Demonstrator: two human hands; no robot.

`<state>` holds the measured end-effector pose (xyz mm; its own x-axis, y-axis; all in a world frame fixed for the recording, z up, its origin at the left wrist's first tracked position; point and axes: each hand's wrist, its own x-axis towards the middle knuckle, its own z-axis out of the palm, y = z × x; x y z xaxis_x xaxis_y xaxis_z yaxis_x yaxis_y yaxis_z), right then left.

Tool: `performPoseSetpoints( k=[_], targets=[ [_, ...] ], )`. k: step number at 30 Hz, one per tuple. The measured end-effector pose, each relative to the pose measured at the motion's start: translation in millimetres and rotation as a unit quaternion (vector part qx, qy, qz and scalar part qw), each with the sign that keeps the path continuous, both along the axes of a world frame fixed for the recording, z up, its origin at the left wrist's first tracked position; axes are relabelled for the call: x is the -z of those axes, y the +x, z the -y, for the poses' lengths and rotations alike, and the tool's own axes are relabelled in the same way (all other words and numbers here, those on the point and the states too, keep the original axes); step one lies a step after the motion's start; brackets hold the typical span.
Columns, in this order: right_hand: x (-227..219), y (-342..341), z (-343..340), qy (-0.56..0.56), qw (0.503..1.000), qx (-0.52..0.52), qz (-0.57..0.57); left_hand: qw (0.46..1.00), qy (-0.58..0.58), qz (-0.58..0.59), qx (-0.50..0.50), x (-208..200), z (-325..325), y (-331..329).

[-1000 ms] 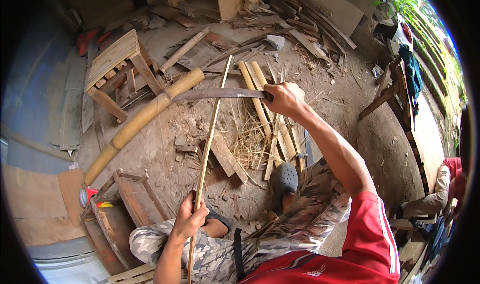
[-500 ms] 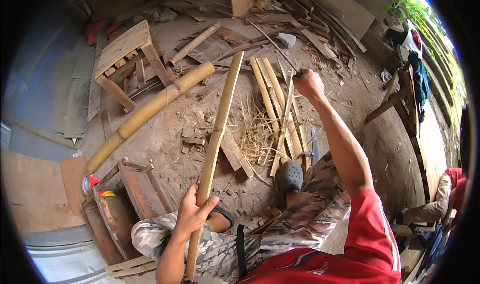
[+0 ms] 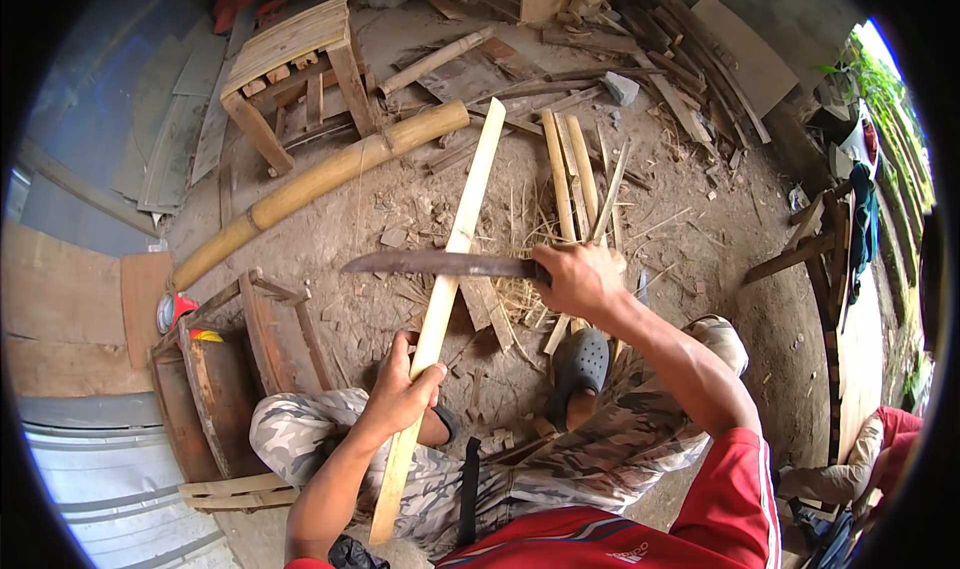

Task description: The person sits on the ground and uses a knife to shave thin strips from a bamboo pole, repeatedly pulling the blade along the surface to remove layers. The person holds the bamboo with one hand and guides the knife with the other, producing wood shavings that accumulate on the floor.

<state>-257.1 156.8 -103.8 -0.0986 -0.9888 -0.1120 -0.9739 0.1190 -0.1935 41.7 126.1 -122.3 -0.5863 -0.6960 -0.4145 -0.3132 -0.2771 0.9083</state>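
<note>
My left hand (image 3: 403,387) grips a long pale bamboo slat (image 3: 455,244) that runs from my lap up and away over the dirt floor. My right hand (image 3: 574,277) holds the handle of a long dark machete (image 3: 435,263). Its blade lies level, pointing left, and crosses the slat about halfway up. My knees in camouflage trousers (image 3: 330,424) frame the slat's lower end. My foot in a dark clog (image 3: 580,364) rests on the ground below my right hand.
A thick round bamboo pole (image 3: 320,179) lies diagonally at the left, beside a small slatted wooden stool (image 3: 290,59). Split bamboo strips (image 3: 575,169) and shavings litter the ground ahead. Another person (image 3: 850,469) sits at the lower right. Wooden frames (image 3: 230,359) stand at my left.
The machete swung up beside the strips, then came back down level across the slat. The slat turned so its wide flat face shows, and my left hand slid higher on it.
</note>
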Motion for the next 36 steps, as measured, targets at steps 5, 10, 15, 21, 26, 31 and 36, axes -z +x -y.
performPoseSetpoints(
  k=[5,10,15,21,26,31,36],
  targets=[
    [7,28,-20,-0.069,0.992,-0.085,0.056,0.998,-0.046,0.037,0.008,9,-6,1],
    [8,33,-21,-0.093,0.989,-0.093,0.066,0.998,-0.065,0.011,-0.014,10,-3,0],
    [11,38,-23,-0.095,0.987,-0.104,0.080,0.995,0.068,-0.054,-0.040,5,-6,-1],
    [11,14,6,-0.135,0.989,0.007,0.050,0.995,0.076,-0.052,-0.037,-3,-9,-1],
    [25,36,-19,-0.221,0.959,-0.159,0.077,0.989,0.115,-0.070,-0.057,-2,-8,-4],
    [12,31,-6,-0.090,0.992,-0.053,0.077,0.991,0.097,-0.061,-0.069,-6,-8,-3],
    [31,41,-17,-0.151,0.977,-0.126,0.076,0.993,0.088,-0.052,-0.061,-2,-6,-4]
  ],
)
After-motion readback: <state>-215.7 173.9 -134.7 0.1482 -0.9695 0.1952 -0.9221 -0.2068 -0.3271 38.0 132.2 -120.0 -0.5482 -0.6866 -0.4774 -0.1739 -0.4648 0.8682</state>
